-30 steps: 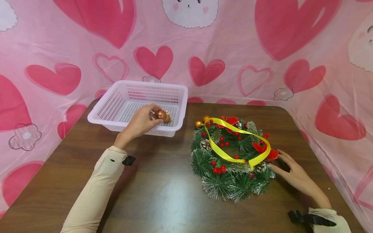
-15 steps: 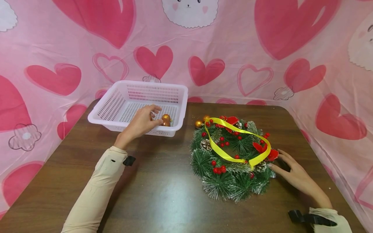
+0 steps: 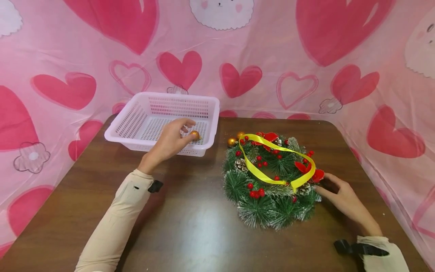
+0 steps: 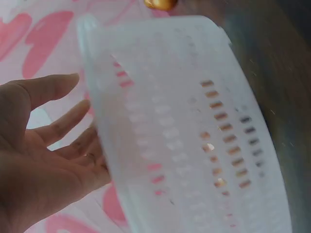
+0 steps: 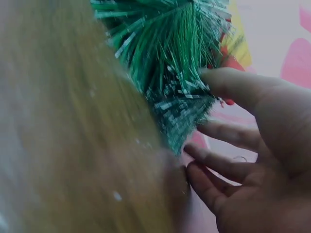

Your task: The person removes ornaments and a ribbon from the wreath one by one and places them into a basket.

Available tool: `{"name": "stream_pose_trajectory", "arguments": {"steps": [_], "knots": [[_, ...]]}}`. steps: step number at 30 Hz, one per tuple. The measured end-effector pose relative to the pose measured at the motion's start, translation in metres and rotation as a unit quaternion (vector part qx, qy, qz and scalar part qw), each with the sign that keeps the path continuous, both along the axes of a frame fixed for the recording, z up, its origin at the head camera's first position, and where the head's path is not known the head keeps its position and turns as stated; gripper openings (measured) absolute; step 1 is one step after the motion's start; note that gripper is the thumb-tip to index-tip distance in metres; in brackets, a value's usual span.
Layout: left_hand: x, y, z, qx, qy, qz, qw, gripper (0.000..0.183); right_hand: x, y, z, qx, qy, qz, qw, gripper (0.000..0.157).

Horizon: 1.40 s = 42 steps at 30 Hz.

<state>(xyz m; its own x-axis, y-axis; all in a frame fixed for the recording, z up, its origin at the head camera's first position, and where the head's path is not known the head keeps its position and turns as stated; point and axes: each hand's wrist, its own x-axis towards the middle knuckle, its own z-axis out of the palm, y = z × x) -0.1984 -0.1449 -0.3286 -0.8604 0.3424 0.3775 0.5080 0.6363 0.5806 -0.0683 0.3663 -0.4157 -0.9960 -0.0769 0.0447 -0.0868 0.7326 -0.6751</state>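
I log the left hand (image 3: 168, 141) spread and empty over the white basket (image 3: 215, 117), right hand (image 3: 350, 206) loosely spread beside the wreath (image 3: 276, 191) on the counter (image 3: 190, 226).

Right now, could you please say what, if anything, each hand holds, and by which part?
The left hand over the basket holds nothing; the right hand touches the wreath at its edge, but whether it grips cannot be told.
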Motion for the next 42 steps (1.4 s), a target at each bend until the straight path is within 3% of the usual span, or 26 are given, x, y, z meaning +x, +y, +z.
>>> {"name": "stream_pose_trajectory", "arguments": {"steps": [6, 11, 20, 25, 30, 34, 39, 42], "knots": [[0.011, 0.028, 0.004, 0.034, 0.059, -0.058, 0.9960, 0.030, -0.008, -0.001, -0.005, -0.048, 0.058, 0.006, 0.997, 0.043], [0.023, 0.048, -0.002, 0.041, 0.083, -0.116, 0.9889, 0.024, -0.014, 0.001, 0.001, -0.022, 0.060, 0.011, 0.998, 0.047], [0.038, 0.072, -0.019, 0.025, 0.022, -0.181, 0.9829, 0.032, -0.028, 0.005, 0.007, -0.030, 0.050, 0.034, 0.998, 0.047], [0.039, 0.080, -0.032, 0.013, 0.008, -0.178, 0.9840, 0.042, -0.036, 0.009, 0.006, -0.065, 0.050, 0.043, 0.996, 0.047], [0.038, 0.087, -0.042, -0.009, -0.020, -0.158, 0.9872, 0.050, -0.042, 0.013, 0.005, -0.042, 0.048, 0.034, 0.997, 0.049], [0.034, 0.092, -0.049, -0.020, -0.059, -0.139, 0.9883, 0.056, -0.044, 0.017, 0.004, -0.037, 0.018, 0.013, 0.999, 0.050], [0.025, 0.099, -0.054, -0.031, -0.128, -0.121, 0.9839, 0.061, -0.044, 0.023, -0.001, -0.099, -0.020, -0.002, 0.995, 0.051], [0.019, 0.102, -0.054, -0.037, -0.151, -0.109, 0.9819, 0.060, -0.042, 0.027, -0.004, -0.163, -0.028, 0.002, 0.986, 0.041]]}}
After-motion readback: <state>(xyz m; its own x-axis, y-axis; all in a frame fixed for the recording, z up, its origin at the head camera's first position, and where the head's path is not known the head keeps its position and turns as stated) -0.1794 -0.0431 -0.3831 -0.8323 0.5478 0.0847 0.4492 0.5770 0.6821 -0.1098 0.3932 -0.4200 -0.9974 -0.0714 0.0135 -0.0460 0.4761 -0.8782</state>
